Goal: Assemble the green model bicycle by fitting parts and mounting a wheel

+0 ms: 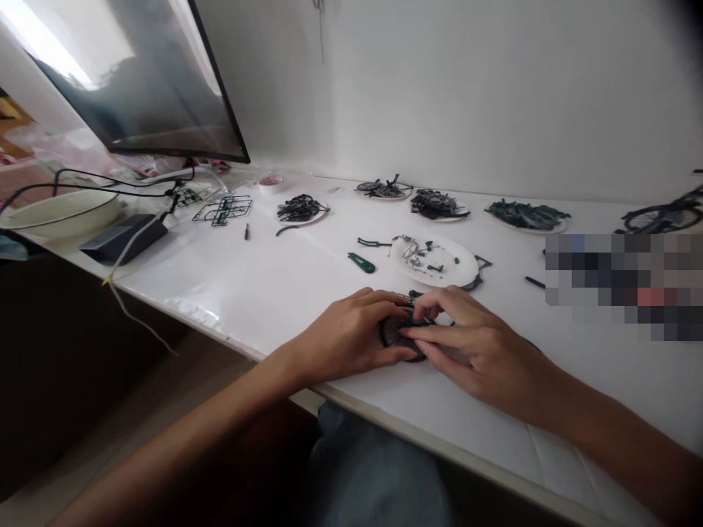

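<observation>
Head view: wheel [396, 333], seemingly between fingers [425, 333].

**A hobby desk in a home room**

From my remote seat this looks like a desk in someone's home. I see a white tabletop [263, 285] pushed against a plain white wall [466, 88], with a dark monitor [143, 80] at the left and loose cables [99, 179] trailing beside it. Paper plates [439, 263] of small dark model parts and a green parts sprue [222, 210] are spread across the surface, hobby-style.
</observation>
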Available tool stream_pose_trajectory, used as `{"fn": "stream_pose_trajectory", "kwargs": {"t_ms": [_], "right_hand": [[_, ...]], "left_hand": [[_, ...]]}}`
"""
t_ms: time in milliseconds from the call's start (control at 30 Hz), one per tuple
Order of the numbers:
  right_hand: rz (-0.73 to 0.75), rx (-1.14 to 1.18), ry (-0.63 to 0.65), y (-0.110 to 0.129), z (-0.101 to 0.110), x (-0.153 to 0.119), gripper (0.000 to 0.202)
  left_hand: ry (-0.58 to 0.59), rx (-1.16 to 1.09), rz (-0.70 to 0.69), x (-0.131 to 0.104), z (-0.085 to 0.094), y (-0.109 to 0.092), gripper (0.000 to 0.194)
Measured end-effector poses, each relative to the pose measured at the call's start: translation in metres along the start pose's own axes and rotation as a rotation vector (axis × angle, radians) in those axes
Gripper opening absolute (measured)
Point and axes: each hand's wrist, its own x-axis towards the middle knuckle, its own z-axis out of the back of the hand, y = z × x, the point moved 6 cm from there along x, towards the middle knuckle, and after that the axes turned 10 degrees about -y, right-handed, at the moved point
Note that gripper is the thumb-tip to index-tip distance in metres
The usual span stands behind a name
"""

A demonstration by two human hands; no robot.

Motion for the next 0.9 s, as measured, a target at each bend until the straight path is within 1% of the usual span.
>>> {"fn": "stream_pose_trajectory", "kwargs": {"t_ms": [133, 233, 300, 433, 533, 633, 800, 900], "right_hand": [[0.081, -0.027, -0.027, 0.0007, -0.0001, 0.0024, 0.022], [0.149, -0.045, -0.066, 0.0013, 0.0004, 0.0027, 0.02], [0.169, -0.059, -0.095, 0.0023, 0.0018, 0.0027, 0.019], [0.143, -0.075, -0.132, 0.0053, 0.005, 0.0035, 0.013], [0.113, -0.076, -0.137, 0.0081, 0.0051, 0.0039, 0.014], [0.09, -0.053, -0.143, 0.0095, 0.0036, 0.0045, 0.02], [0.114, -0.087, -0.165, 0.01, 0.0002, 0.0048, 0.019], [0.137, -0.114, -0.13, 0.0098, -0.0027, 0.0044, 0.019]], "left_hand": [[0.03, 0.055, -0.011, -0.0001, -0.0006, -0.0004, 0.043], [0.012, 0.09, -0.032, -0.0006, -0.003, -0.0018, 0.043], [-0.009, 0.101, -0.034, -0.001, -0.0048, -0.0018, 0.042], [-0.026, 0.104, -0.002, -0.0012, -0.0073, 0.0011, 0.048], [-0.025, 0.111, 0.022, -0.0007, -0.0071, 0.0033, 0.052], [-0.019, 0.108, 0.008, -0.0004, -0.0066, 0.0023, 0.049], [-0.018, 0.094, -0.006, -0.0001, -0.0061, 0.0008, 0.046], [-0.017, 0.093, -0.006, -0.0001, -0.006, 0.001, 0.046]]}}
